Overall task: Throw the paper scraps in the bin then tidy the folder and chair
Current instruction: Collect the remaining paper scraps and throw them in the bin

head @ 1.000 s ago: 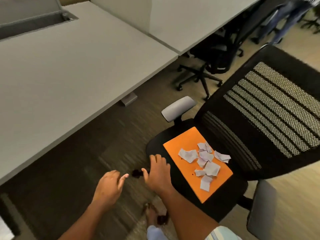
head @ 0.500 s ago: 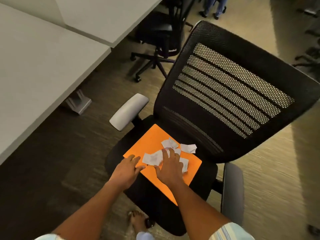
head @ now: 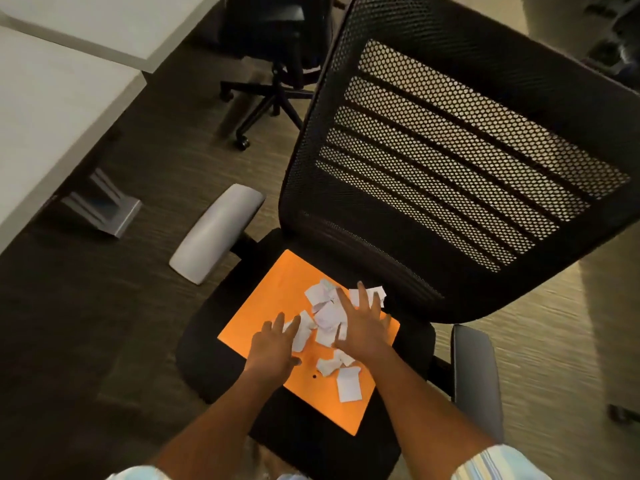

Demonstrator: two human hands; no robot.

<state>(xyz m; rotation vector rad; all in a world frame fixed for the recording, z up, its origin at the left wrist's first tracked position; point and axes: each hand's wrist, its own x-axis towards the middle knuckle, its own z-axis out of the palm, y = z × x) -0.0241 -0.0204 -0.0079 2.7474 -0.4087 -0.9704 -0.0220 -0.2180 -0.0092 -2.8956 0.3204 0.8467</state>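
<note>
Both your hands lie flat, fingers spread and released: left hand (head: 273, 344) and right hand (head: 362, 325) press paper scraps (head: 325, 315) on the orange folder (head: 277, 296), at 6 o'clock on the chair (head: 450, 168) seat.

Chair (head: 450, 161): black perforated mesh back, matt fabric seat, smooth grey plastic armrests (head: 216, 233). Folder (head: 277, 299) on the seat: matt orange card. Scraps (head: 348, 384) on the folder: crumpled white paper.

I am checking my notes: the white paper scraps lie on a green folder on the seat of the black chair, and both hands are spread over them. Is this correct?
Not quite. The head view shows the folder is orange, not green. The rest holds: the paper scraps lie on it, on the seat of the black chair, with the left hand and right hand spread over them.
</note>
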